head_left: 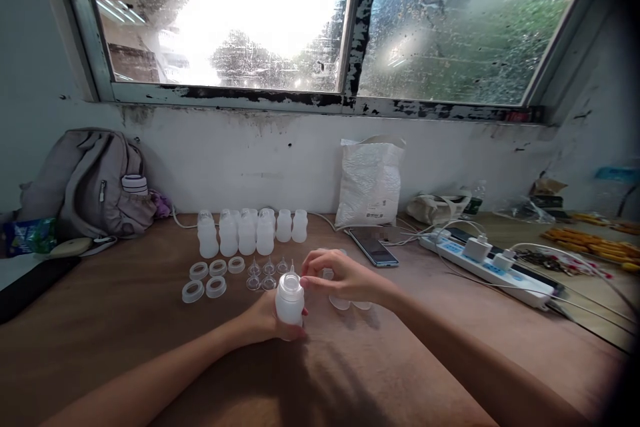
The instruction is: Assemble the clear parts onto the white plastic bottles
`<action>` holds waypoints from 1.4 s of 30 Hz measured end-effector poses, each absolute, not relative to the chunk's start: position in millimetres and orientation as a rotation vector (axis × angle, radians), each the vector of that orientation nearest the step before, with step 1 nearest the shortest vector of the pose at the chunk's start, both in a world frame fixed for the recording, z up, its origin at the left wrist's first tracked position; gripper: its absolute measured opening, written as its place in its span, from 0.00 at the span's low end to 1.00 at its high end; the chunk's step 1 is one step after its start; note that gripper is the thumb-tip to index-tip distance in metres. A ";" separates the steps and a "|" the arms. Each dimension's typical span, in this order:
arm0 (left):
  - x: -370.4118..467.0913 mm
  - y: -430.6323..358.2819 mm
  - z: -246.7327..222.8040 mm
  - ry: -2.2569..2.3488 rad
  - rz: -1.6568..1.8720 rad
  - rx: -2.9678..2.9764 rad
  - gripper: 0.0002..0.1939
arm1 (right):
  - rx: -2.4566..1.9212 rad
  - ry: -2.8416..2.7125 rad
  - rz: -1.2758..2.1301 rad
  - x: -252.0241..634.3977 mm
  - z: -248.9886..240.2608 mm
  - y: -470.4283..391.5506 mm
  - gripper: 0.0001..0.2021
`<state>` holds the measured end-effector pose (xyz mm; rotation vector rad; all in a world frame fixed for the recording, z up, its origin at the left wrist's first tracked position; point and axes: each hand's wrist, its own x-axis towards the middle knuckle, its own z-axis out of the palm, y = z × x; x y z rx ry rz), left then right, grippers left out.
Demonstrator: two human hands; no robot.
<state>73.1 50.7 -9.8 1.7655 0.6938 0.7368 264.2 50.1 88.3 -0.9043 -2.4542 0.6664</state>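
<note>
My left hand [270, 313] is wrapped round a frosted white baby bottle [290, 310], held upright with its mouth up. At the bottle's rim, the thumb and fingertips of my right hand [333, 275] are drawn together in a pinch; whatever lies between them is hidden. Just behind the bottle stand several clear teats [254, 280] in rows, tips up. Left of these lie several frosted white screw rings [216, 287]. Partly covered by my right hand are clear domed caps [341, 303] on the table.
Several frosted bottles [239, 233] stand along the wall. Behind my right hand lie a phone [375, 247] and a white padded bag [371, 183]. A power strip [493, 270] with chargers and cables runs along the right. A grey backpack [95, 180] sits far left.
</note>
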 end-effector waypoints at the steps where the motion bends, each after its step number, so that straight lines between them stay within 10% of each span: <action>1: 72.9 50.8 -9.8 0.698 0.737 1.764 0.16 | -0.912 -2.431 0.644 263.8 87.6 50.4 0.14; 13: 79.8 42.9 -14.2 0.720 0.939 1.764 0.12 | -0.992 -2.246 0.670 240.2 60.4 39.8 0.21; 18: 83.1 36.3 -5.8 0.725 1.050 1.633 0.16 | -0.790 -2.187 1.318 242.6 62.2 44.4 0.26; 27: 79.9 31.3 2.9 0.852 1.123 1.221 0.09 | -0.738 -1.823 1.601 253.7 73.7 56.8 0.09; 35: 87.6 -7.5 25.4 0.471 0.646 1.069 0.11 | -0.443 -1.822 2.049 250.5 71.7 50.7 0.32; 42: 93.5 -6.6 28.3 0.882 0.734 1.246 0.08 | -0.772 -1.721 1.777 231.3 55.5 33.3 0.20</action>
